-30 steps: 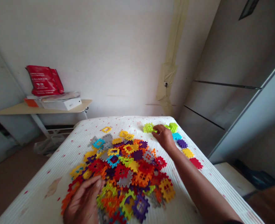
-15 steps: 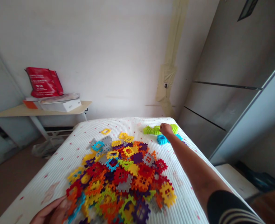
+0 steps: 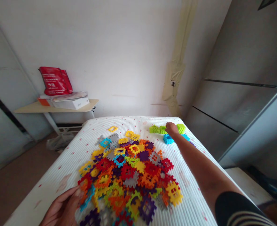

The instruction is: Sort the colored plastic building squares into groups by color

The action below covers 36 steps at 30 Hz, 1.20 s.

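At the far right of the bed, my right hand (image 3: 171, 128) is curled over a row of lime-green interlocking plastic pieces (image 3: 157, 129). Its fingers are closed, and whatever they grip is hidden behind the hand. Just in front lies a cluster of blue pieces (image 3: 168, 139), partly covered by my wrist. My left hand (image 3: 64, 207) is at the near left edge of a big mixed pile of toothed building pieces (image 3: 131, 179). Thumb and fingers are drawn together beside a red-orange piece (image 3: 83, 186); what is between them, if anything, cannot be made out.
A white ribbed bed cover (image 3: 65, 166) with red specks lies under everything. One yellow frame piece (image 3: 112, 129) sits apart behind the pile. At left stands a small table (image 3: 28, 107) with a red bag (image 3: 55, 81) and a white box (image 3: 75, 103). A grey cabinet (image 3: 244, 100) flanks the right.
The whole view has shifted, so everything appears farther right. My right hand stays over the green row, and my left hand remains at the pile's near left edge.
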Each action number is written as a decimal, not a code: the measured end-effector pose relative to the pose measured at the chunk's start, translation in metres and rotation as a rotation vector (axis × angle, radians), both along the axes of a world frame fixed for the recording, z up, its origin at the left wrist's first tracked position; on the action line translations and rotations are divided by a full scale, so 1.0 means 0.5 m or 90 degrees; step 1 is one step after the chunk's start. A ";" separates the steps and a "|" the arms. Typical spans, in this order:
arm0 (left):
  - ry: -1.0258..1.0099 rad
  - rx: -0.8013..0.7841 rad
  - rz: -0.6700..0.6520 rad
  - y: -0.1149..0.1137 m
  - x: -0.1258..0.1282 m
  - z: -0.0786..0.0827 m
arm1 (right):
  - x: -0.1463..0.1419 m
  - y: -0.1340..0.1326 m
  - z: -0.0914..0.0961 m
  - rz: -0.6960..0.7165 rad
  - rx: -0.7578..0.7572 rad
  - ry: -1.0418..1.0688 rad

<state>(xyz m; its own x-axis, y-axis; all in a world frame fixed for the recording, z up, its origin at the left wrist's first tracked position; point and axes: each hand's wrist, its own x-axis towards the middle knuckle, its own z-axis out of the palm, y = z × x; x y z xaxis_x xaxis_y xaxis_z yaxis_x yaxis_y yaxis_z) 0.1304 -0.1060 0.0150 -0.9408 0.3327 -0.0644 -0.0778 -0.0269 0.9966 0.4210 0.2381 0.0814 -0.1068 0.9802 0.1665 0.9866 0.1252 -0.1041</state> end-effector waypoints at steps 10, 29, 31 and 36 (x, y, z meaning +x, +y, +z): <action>0.263 -0.025 -0.082 -0.005 0.032 0.031 | 0.009 -0.134 0.031 0.312 0.324 0.084; 0.840 -0.482 -0.279 0.009 0.100 0.029 | 0.054 -0.342 -0.115 0.619 0.299 0.107; 0.856 -0.479 -0.262 0.011 0.099 0.022 | 0.051 -0.345 -0.117 0.622 0.289 0.102; 0.881 -0.461 -0.233 0.021 0.091 0.006 | 0.049 -0.346 -0.119 0.600 0.275 0.092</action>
<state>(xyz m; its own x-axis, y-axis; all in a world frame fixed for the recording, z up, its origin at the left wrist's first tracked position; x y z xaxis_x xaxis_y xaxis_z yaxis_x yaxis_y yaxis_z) 0.1757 -0.0955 0.0177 -0.2872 0.8221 0.4915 0.9562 0.2759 0.0974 0.4453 0.0651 0.0219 -0.7483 0.3642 0.5544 0.4517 0.8918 0.0239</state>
